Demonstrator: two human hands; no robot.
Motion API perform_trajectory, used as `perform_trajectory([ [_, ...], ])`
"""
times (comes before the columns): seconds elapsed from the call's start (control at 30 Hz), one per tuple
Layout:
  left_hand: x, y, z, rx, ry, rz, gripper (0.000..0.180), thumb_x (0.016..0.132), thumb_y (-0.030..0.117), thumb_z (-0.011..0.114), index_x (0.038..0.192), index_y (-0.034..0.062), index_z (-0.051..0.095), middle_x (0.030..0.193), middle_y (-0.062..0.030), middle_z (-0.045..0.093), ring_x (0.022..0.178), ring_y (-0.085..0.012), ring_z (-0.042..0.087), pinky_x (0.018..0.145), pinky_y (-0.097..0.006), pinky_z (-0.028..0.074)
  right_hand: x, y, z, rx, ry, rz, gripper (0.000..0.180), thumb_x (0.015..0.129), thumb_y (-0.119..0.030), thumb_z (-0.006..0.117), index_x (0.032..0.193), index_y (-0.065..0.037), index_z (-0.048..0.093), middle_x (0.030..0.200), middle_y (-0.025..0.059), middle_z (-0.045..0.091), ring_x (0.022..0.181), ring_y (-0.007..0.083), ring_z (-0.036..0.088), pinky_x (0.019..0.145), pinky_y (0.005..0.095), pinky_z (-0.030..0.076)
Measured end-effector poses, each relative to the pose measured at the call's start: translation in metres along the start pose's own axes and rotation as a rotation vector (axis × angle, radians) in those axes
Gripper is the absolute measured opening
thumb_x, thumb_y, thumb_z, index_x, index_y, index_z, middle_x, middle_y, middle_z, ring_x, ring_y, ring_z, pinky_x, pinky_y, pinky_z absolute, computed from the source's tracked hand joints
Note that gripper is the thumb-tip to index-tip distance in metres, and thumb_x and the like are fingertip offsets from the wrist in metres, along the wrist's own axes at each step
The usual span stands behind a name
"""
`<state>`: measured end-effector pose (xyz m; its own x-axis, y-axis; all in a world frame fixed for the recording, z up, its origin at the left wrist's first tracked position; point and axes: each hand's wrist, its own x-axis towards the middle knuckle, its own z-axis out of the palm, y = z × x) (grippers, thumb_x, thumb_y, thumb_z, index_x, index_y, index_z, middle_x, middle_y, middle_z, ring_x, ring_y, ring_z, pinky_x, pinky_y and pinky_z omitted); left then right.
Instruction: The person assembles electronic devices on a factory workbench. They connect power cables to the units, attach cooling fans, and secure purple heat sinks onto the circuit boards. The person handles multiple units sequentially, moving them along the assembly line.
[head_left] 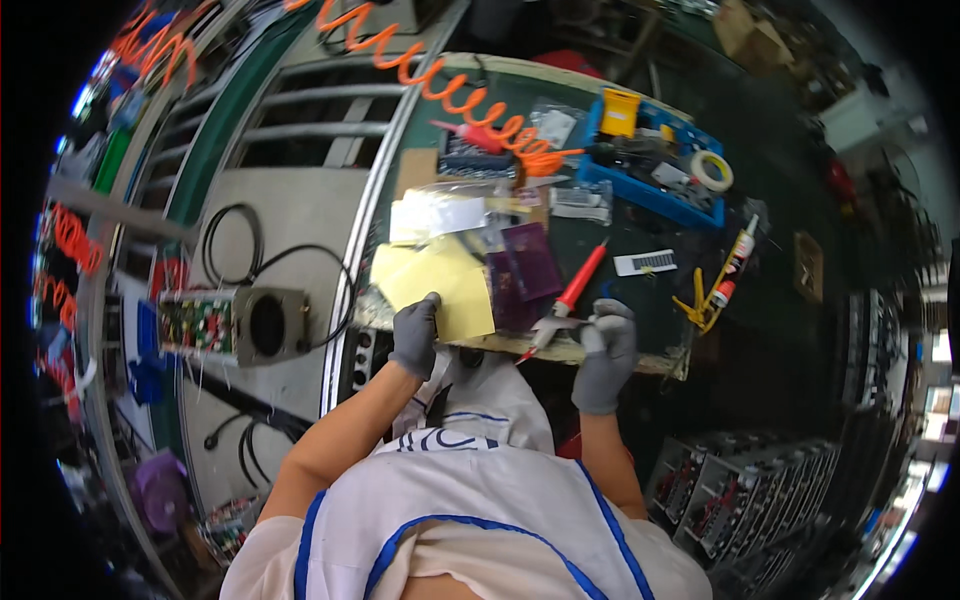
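Electronics workshop: cluttered workbench (600, 250) (blue tool tray (655, 150), coiled air hose (450, 85)).

Both gloved: left hand (415, 335) flat, palm down; right hand (603, 352) curled, fingers pinched together.

L hand (415, 335) on yellow sheet (437, 283)
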<state>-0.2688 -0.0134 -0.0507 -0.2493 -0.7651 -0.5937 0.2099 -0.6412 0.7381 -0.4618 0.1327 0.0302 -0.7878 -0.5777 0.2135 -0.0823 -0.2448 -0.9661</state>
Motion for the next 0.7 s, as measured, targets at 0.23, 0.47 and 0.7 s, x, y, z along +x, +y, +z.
perform_trajectory([
  [0.23, 0.028, -0.001, 0.168, 0.216, -0.379, -0.068, 0.034, 0.093, 0.032, 0.054, 0.094, -0.0004, 0.064, 0.074, -0.0024, 0.059, 0.057, -0.0131, 0.052, 0.054, -0.027, 0.042, 0.025, 0.001, -0.076, 0.158, 0.439, 0.219, 0.009, 0.083, -0.005, 0.063, 0.088, -0.006, 0.056, 0.084, 0.0019, 0.057, 0.072, 0.0086, 0.053, 0.065, 0.0228, 0.045],
  [0.47, 0.048, -0.036, 0.168, 0.248, -0.564, -0.092, 0.055, 0.092, 0.057, 0.046, 0.113, 0.0079, 0.059, 0.087, -0.0018, 0.055, 0.079, -0.0138, 0.055, 0.072, -0.026, 0.045, 0.046, 0.005, -0.058, 0.202, 0.453, 0.241, 0.012, 0.082, -0.002, 0.065, 0.089, -0.007, 0.056, 0.077, -0.0005, 0.056, 0.061, 0.0066, 0.051, 0.059, 0.02, 0.044],
  [0.7, -0.011, 0.046, 0.12, 0.406, -0.851, 0.069, 0.042, 0.086, 0.024, 0.066, 0.119, 0.0003, 0.055, 0.108, -0.0062, 0.061, 0.096, -0.0102, 0.056, 0.083, -0.027, 0.046, 0.052, 0.03, 0.005, 0.011, -0.116, 0.291, 0.014, 0.079, 0.004, 0.063, 0.088, -0.005, 0.056, 0.079, -0.002, 0.056, 0.067, 0.0043, 0.051, 0.062, 0.0199, 0.043],
])
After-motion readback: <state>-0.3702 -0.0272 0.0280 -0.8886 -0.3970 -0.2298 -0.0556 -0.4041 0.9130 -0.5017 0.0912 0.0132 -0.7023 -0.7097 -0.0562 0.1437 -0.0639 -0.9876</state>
